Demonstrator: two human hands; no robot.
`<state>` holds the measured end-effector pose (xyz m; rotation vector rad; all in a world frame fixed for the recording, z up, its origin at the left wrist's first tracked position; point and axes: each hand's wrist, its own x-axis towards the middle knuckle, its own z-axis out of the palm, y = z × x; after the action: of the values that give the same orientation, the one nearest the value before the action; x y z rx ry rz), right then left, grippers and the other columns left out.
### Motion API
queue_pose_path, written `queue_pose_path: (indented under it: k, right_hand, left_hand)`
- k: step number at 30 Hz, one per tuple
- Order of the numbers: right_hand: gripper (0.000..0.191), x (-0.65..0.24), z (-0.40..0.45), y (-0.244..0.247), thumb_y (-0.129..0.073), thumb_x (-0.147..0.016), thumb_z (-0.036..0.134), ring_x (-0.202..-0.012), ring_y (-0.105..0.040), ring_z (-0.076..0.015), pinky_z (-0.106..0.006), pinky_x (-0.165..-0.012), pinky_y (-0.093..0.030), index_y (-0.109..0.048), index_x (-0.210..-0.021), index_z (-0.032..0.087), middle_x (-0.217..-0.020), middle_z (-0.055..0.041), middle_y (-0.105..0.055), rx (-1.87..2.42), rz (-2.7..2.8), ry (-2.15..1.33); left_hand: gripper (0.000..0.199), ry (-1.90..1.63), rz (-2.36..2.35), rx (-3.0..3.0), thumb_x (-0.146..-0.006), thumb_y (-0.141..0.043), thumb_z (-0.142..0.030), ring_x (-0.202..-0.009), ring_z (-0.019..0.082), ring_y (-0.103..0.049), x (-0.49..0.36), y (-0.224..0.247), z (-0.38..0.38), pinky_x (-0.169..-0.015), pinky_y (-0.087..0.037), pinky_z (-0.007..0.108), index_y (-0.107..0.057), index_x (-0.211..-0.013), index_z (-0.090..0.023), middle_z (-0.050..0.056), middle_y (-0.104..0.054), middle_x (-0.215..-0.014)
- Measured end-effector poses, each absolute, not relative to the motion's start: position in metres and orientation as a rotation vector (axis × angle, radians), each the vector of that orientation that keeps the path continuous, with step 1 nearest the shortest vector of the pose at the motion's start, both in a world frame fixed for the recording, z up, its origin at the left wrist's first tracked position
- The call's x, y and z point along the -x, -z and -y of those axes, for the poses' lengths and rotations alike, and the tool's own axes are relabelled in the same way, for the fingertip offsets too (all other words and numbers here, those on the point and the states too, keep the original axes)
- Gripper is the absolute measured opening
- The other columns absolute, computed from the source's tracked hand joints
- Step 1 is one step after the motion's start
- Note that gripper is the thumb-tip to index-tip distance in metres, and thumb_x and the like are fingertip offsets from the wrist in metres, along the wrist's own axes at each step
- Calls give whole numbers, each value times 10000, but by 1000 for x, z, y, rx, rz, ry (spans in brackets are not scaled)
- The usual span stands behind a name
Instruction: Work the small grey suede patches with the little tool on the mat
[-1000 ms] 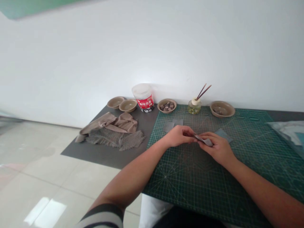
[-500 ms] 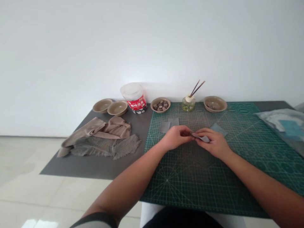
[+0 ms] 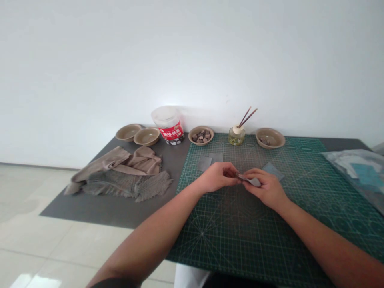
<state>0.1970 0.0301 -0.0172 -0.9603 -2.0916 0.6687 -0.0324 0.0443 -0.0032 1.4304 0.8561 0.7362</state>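
Over the green cutting mat [image 3: 216, 216], my two hands meet at a small, bent grey sheet [image 3: 255, 182], cloth-like or papery; its exact kind is unclear. My right hand [image 3: 267, 186] grips it between thumb and fingers. The thumb and fingertips of my left hand [image 3: 219, 176] pinch its left end, where a small dark bit shows but is too small to name. Beyond my left hand lie two flat grey squares, a nearer square [image 3: 205, 163] and a farther square [image 3: 216, 157]. A blue-grey square [image 3: 273, 171] rests just past my right hand.
A bowl of brown chunks [image 3: 201, 136], a reed diffuser [image 3: 237, 135] and a bowl with a few pieces [image 3: 270, 138] line the back. Leftward are a red-labelled tub [image 3: 168, 126], two bowls [image 3: 147, 137] and crumpled cloths [image 3: 126, 176]. A plastic bag [image 3: 360, 164] lies right.
The whole view has shifted slightly. Both hands keep hold of the grey sheet in nearly the same pose over the mat.
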Motion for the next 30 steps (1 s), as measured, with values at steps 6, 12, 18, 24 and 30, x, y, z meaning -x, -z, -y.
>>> queue_pose_path:
  k: [6, 12, 18, 24, 30]
  right_hand:
    - [207, -195, -28, 20, -672, -881, 291, -906, -726, -219, -371, -826, -589, -779, -1053, 249, -1007, -53, -760, 962, 2091, -582]
    - [229, -190, -25, 21, -658, -887, 261, -926, -726, -213, -368, -850, -592, -774, -1084, 241, -1042, -65, -756, 929, 2141, -457]
    - [261, -186, -26, 25, -651, -890, 262, -913, -725, -221, -371, -815, -605, -766, -1124, 256, -1044, -73, -749, 875, 2191, -405]
    - [255, -187, -26, 18, -648, -901, 239, -920, -719, -217, -365, -821, -601, -764, -1128, 253, -1053, -71, -748, 879, 2170, -393]
    - [267, -185, -37, 10, -653, -886, 193, -910, -716, -210, -349, -808, -598, -767, -1125, 227, -1035, -80, -748, 834, 2207, -332]
  left_hand:
    - [324, -750, -859, -1471, -741, -828, -326, -722, 126, -645, 31, 7, -42, -680, -484, 253, -699, -957, -123, 38, -720, -813]
    - [287, -733, -889, -1491, -734, -819, -304, -674, 115, -611, 35, 8, -44, -642, -456, 243, -710, -935, -131, 10, -697, -747]
    - [269, -759, -876, -1502, -704, -825, -248, -668, 112, -613, 39, 6, -45, -644, -458, 241, -720, -923, -132, -2, -695, -735]
    - [296, -739, -855, -1507, -723, -822, -247, -751, 139, -662, 40, 1, -43, -721, -500, 269, -724, -978, -133, 35, -738, -831]
    - [232, -781, -907, -1517, -753, -804, -267, -705, 130, -639, 41, 1, -45, -675, -481, 254, -721, -915, -123, 39, -729, -808]
